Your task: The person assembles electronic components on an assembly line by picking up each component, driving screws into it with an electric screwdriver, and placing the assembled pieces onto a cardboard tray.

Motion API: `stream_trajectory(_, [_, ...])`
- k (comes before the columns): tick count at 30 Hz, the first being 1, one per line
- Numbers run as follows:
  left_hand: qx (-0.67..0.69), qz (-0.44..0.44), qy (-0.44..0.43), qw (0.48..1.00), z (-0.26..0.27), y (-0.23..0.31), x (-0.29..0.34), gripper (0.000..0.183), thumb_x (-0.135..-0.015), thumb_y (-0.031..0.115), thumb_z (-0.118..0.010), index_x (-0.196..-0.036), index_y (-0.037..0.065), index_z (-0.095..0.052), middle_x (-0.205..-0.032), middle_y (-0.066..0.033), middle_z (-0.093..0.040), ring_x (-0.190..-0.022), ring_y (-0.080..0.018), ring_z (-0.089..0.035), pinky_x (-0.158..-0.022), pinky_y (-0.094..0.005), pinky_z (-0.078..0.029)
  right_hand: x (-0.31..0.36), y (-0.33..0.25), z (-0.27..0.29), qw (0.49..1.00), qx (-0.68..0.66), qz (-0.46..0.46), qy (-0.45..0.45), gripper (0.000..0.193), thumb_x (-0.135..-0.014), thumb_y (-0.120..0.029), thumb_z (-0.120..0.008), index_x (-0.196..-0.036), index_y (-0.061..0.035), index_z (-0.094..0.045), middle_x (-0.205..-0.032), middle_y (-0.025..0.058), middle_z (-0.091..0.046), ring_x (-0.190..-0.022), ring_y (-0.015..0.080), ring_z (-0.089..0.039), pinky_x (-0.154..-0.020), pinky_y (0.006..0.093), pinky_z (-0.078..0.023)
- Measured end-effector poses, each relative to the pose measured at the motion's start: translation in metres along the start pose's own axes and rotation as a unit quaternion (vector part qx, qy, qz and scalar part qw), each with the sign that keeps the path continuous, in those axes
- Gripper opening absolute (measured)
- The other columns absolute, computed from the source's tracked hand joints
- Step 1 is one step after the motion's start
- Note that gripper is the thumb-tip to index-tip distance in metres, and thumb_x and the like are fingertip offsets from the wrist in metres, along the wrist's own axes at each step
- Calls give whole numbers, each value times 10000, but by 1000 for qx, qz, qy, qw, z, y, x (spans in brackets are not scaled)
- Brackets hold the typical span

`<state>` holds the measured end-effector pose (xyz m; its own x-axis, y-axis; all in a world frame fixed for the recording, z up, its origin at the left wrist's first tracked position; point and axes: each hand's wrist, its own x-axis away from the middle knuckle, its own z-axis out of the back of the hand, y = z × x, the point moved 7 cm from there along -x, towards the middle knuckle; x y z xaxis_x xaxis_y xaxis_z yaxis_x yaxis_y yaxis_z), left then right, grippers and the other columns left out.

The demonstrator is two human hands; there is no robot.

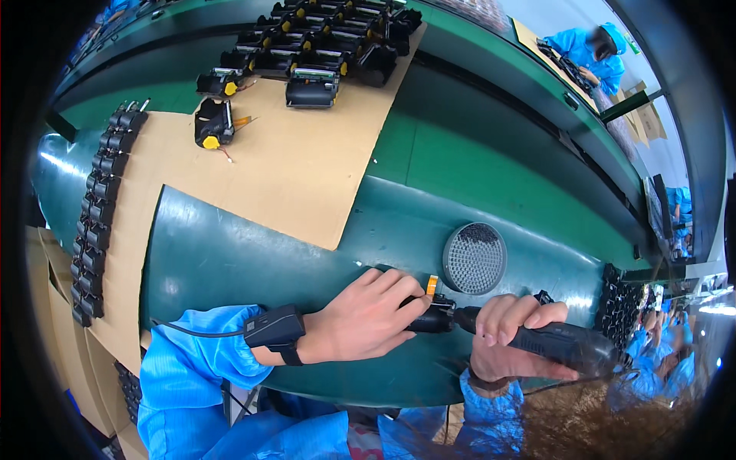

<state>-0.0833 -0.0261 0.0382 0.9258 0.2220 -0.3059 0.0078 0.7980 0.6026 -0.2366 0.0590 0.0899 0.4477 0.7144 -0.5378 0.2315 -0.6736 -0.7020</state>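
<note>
My left hand (pixel 368 316), with a black device strapped at its wrist, is closed over a small black plastic assembly (pixel 435 319) on the green table. An orange flat cable (pixel 432 286) sticks up from that part. In my right hand (pixel 502 331) lies a black electric screwdriver (pixel 567 346), held nearly level with its nose pointing left. Its tip meets the right end of the black assembly, though the exact contact is too small to make out. Just beyond my hands stands a round grey dish (pixel 474 264) with a grid of holes and small dark pieces, likely screws, at its far side.
Brown cardboard (pixel 291 176) covers the table's far left. On it stand rows of black assemblies (pixel 310 88) with yellow gears, and one separate unit (pixel 214 124). A long row of black parts (pixel 100 218) lines the left side. A co-worker (pixel 590 57) in blue sits far right.
</note>
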Motion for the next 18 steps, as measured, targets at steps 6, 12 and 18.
stream_trajectory(6, [-2,0,-7,1000,-2,-2,3,491,-836,247,-796,-1243,31,-625,-1173,-91,-564,-1096,-288,-564,-898,-412,-457,1,8,0,999,36,-13,5,806,-873,-860,-522,-1033,-72,-471,-722,76,-540,-541,196,-530,-504,341,-442])
stream_trajectory(12, [-6,-4,3,1000,-2,-1,2,461,-834,231,-795,-1209,40,-604,-1120,-88,-531,-1063,-263,-554,-867,-380,-450,3,9,5,1000,9,3,6,867,-852,-889,-495,-1079,-53,-470,-760,95,-564,-585,208,-558,-524,365,-478])
stream_trajectory(18, [-9,-8,7,1000,0,0,1,455,-833,233,-795,-1198,43,-603,-1112,-91,-527,-1057,-264,-554,-871,-382,-450,-1,7,-1,999,49,4,4,817,-864,-882,-489,-1022,-81,-467,-708,57,-536,-522,167,-526,-459,315,-437])
